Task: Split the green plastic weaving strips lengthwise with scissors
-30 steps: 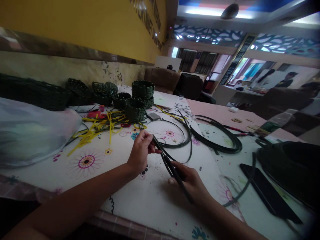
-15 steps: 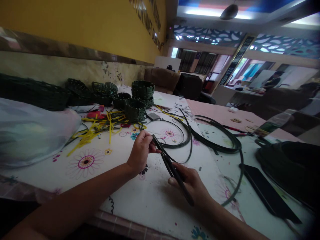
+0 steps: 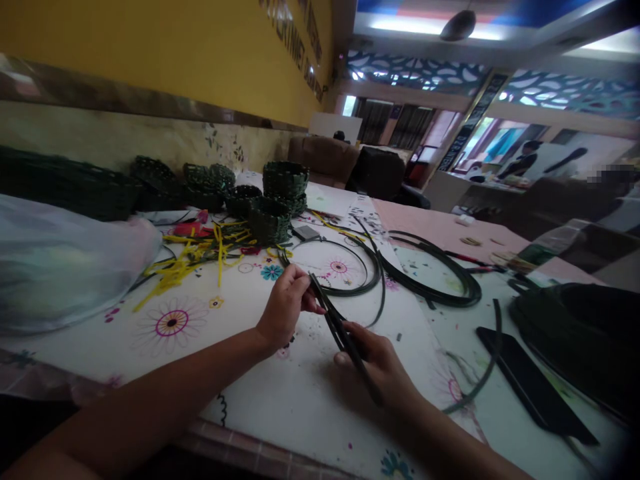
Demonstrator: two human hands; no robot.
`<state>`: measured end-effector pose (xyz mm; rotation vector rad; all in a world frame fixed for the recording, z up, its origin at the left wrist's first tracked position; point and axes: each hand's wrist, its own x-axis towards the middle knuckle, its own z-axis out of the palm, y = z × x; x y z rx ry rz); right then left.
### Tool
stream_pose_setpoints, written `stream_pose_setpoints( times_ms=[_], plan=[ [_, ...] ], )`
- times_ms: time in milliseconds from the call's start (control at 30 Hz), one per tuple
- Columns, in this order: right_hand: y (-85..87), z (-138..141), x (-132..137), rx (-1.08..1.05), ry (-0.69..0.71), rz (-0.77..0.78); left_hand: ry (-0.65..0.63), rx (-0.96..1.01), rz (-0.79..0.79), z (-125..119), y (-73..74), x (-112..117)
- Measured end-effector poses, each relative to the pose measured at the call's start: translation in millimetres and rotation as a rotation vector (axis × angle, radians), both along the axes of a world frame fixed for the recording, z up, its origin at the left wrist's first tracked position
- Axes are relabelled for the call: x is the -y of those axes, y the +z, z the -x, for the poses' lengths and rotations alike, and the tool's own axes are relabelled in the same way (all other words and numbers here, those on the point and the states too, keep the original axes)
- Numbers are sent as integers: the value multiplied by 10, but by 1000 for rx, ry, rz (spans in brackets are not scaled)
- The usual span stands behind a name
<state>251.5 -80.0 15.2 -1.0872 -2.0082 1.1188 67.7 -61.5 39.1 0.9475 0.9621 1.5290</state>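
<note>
My left hand [image 3: 290,303] is closed in a pinch on a thin dark green strip [image 3: 284,259], whose end sticks out past the fingers. Beside it, my right hand [image 3: 377,363] grips a long, narrow dark tool [image 3: 357,353] slanting down to the right; its exact kind is unclear. The tool's upper end reaches close to my left fingers, and thin dark strips run alongside it. Coils of dark green strip [image 3: 345,291] lie on the flower-print tablecloth [image 3: 310,407] beyond my hands. A curved strip [image 3: 483,373] arcs up from behind my right forearm to a loose end.
Small woven dark green baskets [image 3: 285,179] stand at the back, near yellow strips [image 3: 173,277]. A white plastic bag [image 3: 75,267] sits at left. On the right are a black flat object [image 3: 537,387], a large dark coil [image 3: 560,327] and red-handled pliers [image 3: 463,257].
The curved strip at right has shifted, and its upper end now stands free of the coil. Both hands have barely moved. Far off, a person has changed position.
</note>
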Motion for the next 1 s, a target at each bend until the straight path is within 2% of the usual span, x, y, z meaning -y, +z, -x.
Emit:
stream_pose_setpoints(
  times_ms=[267, 400, 467, 533, 633, 733, 867, 1000],
  plan=[
    [25, 19, 23, 26, -13, -24, 19, 3, 13, -17, -18, 3],
    [7, 1, -30, 23, -23, -4, -23, -1, 51, -78, -58, 40],
    [1, -25, -59, 2, -43, 45, -2, -30, 47, -77, -68, 30],
    [5, -65, -90, 7, -82, 24, 60, -57, 42, -42, -69, -15],
    [34, -138, -160, 116, -191, -165, 146, -55, 65, 53, -70, -129],
    [70, -209, -267, 263, -309, -312, 166, 22, 137, 154, -97, -255],
    [93, -283, -427, 432, -402, -334, 191, 76, 207, 266, -164, -392],
    [82, -333, -523, 575, -432, -338, 178, -17, 225, 362, -240, -503]
  ],
)
